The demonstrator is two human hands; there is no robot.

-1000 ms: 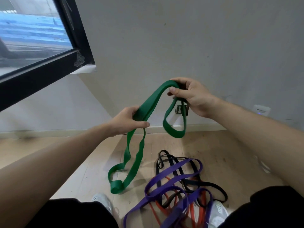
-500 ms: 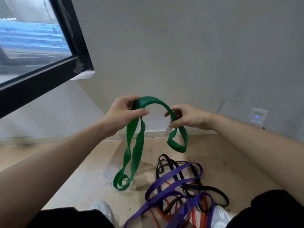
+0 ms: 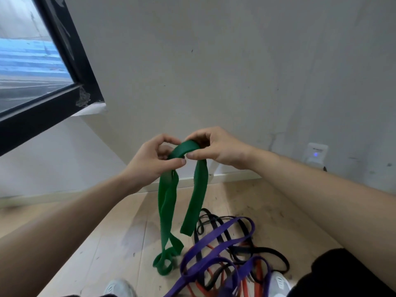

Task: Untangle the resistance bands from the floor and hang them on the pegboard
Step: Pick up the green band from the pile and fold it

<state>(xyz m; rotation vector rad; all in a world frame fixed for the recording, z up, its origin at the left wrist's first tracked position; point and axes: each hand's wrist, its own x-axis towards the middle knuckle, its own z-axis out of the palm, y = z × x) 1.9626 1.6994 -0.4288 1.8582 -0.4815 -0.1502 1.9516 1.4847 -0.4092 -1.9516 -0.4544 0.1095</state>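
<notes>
A wide green resistance band hangs from both hands in front of the wall. My left hand pinches its left part, and my right hand pinches the arch at the top, thumbs almost touching. The longer left strands reach the floor and coil there; the right loop ends above the floor. Below lies a tangle: a purple band, a thin black band and a red band, crossing one another. No pegboard is in view.
A grey wall stands close ahead, with a black-framed window at the upper left and a white wall device with a blue light at the right. My white shoes stand on the wooden floor beside the tangle.
My hands have come together at the top of the green band. The band's right loop has lengthened and hangs straighter; the left strands hang closer to the tangle.
</notes>
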